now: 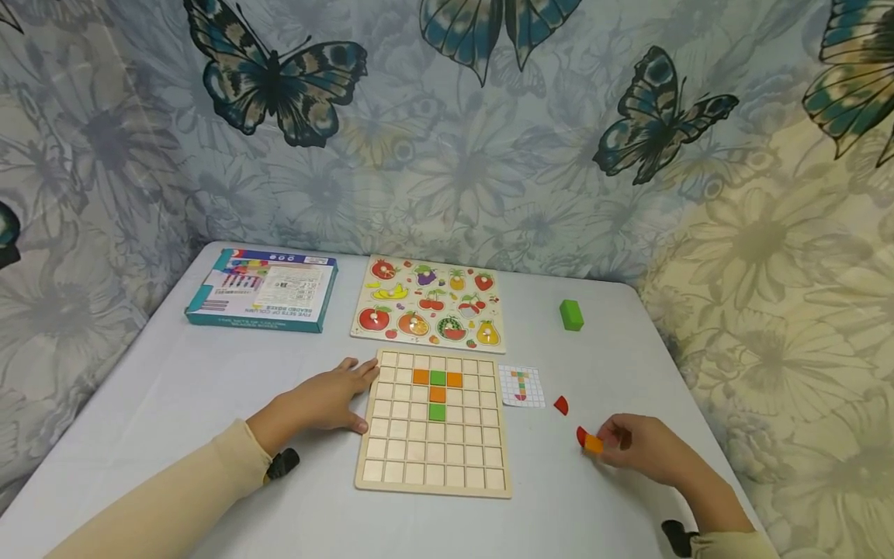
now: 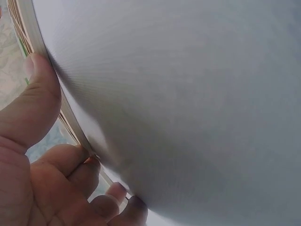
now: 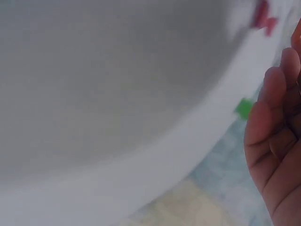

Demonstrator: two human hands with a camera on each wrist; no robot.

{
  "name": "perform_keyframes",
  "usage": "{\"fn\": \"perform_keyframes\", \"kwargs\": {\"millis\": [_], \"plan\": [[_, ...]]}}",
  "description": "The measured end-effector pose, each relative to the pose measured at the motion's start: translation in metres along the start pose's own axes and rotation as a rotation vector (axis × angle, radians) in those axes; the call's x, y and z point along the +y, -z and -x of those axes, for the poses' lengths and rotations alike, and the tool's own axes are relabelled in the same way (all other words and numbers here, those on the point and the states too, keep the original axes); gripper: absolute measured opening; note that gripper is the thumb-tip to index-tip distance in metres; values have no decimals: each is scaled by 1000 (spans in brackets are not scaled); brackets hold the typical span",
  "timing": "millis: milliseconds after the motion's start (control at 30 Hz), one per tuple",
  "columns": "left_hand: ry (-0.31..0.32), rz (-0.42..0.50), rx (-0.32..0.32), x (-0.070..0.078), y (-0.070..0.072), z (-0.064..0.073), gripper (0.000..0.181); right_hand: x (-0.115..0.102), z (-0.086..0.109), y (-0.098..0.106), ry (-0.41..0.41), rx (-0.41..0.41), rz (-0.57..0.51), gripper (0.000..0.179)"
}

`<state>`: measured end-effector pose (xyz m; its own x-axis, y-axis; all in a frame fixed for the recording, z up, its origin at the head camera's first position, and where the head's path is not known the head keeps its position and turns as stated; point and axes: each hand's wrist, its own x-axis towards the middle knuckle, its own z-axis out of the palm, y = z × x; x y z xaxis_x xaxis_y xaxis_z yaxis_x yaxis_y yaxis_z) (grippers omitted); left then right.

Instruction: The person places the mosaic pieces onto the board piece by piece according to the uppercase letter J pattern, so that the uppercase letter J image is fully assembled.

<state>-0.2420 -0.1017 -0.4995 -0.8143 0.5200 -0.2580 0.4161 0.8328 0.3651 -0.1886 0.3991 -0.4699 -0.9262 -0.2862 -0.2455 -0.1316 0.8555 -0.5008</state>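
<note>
A wooden grid board (image 1: 415,450) lies in front of me, with orange tiles (image 1: 421,377) and green tiles (image 1: 437,412) set in a T shape in its upper half. My left hand (image 1: 321,400) rests against the board's left edge, thumb and fingers spread along it; the left wrist view shows the thumb (image 2: 44,89) on the rim. Over the table to the right, my right hand (image 1: 646,446) pinches an orange block (image 1: 594,444). A red quarter-round piece (image 1: 581,435) is right beside that block, and another red quarter-round piece (image 1: 562,405) lies farther back.
A small pattern card (image 1: 534,388) lies at the board's right edge. Behind the board is a fruit puzzle (image 1: 391,310), with a teal-edged box (image 1: 293,287) to its left. A green block (image 1: 571,315) sits at the back right, near the patterned cloth backdrop (image 1: 475,171).
</note>
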Motion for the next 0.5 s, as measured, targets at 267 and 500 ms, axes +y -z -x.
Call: {"fn": "perform_keyframes", "kwargs": {"millis": [267, 500], "plan": [[0, 10, -7, 0, 2, -1, 98, -91, -47, -28, 172, 33, 115, 21], [17, 18, -12, 2, 2, -1, 98, -164, -82, -67, 262, -8, 189, 17]]}}
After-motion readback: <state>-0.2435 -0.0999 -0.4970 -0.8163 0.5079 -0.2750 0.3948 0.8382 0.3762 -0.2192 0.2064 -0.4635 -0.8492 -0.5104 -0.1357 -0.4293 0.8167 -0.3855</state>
